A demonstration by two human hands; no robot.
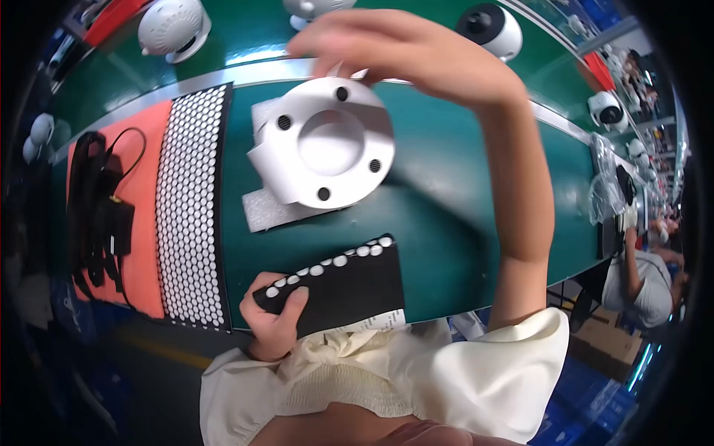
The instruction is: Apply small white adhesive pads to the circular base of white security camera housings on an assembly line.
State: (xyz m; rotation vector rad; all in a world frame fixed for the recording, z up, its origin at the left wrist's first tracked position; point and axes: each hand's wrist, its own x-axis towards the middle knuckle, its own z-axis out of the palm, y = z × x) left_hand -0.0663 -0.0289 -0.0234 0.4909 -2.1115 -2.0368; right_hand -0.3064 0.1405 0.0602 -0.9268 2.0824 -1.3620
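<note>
My left hand (pixel 277 311) grips a black sheet (pixel 349 279) near the table's front edge, thumb on top. Along the sheet's upper edge runs a row of white round dots. Beyond it a white round device (pixel 297 141) lies with its base facing up; several small dark round spots surround the recess in the base. Under the device is a white foam piece (pixel 275 214). My right arm arches over the table, and my right hand (pixel 387 52) hangs at the device's far side. Its fingers are stretched out and blurred, with nothing visible in them.
At the left, a black sheet covered with white dots (pixel 190 208) lies next to an orange mat (pixel 145 223) bearing black cables and adapters (pixel 100 215). White cameras (pixel 175 30) stand along the far green strip. Clear plastic bags (pixel 606 186) lie at the right, where another person (pixel 643 282) sits.
</note>
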